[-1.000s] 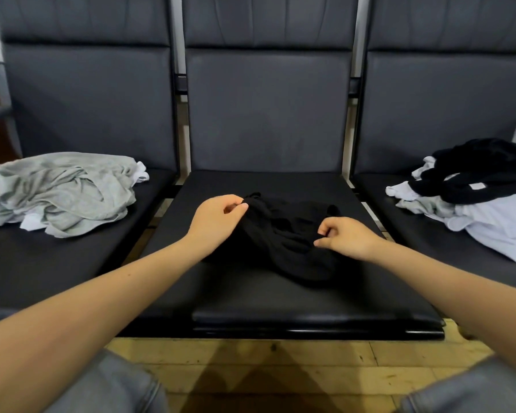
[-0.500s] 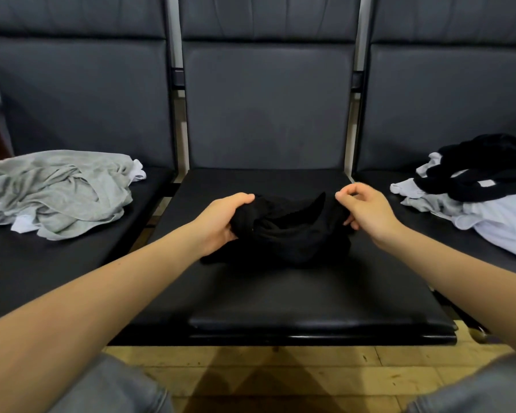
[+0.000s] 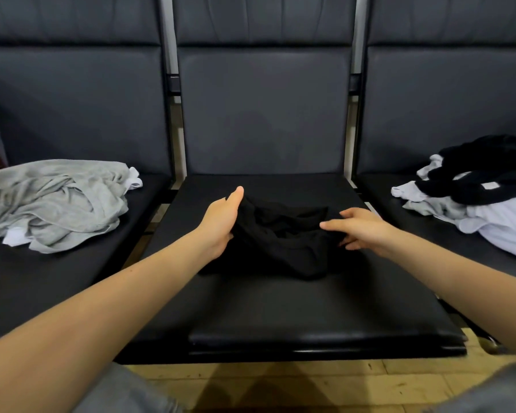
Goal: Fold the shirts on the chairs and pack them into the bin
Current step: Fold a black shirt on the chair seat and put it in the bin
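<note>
A: Head view: the left hand [image 3: 221, 222] grips the left side of the black shirt [image 3: 280, 242], thumb up and fingers curled under the cloth. The right hand [image 3: 361, 228] lies on the right side of the same shirt with fingers nearly straight and spread; it touches the cloth but does not close on it.

B: Where is the shirt?

A: Crumpled between the two hands, on the middle chair seat [image 3: 310, 308].

B: Any bin?

A: No bin shows in this view. The seats carry the clothes. Far to the left of the left hand, a grey shirt pile [image 3: 51, 204] with some white cloth under it lies on the left chair seat [image 3: 27, 287]. Far to the right of the right hand, a mixed pile [image 3: 483, 198] of black, white and grey clothes lies on the right chair seat [image 3: 379, 192].

B: Edges and room?

A: Below the hands, toward the person, the middle seat is bare down to its front edge. Behind the hands there is bare seat up to the backrest [image 3: 262, 108]. Narrow gaps separate the seats, and the wooden floor [image 3: 310, 383] shows below the front edge.
</note>
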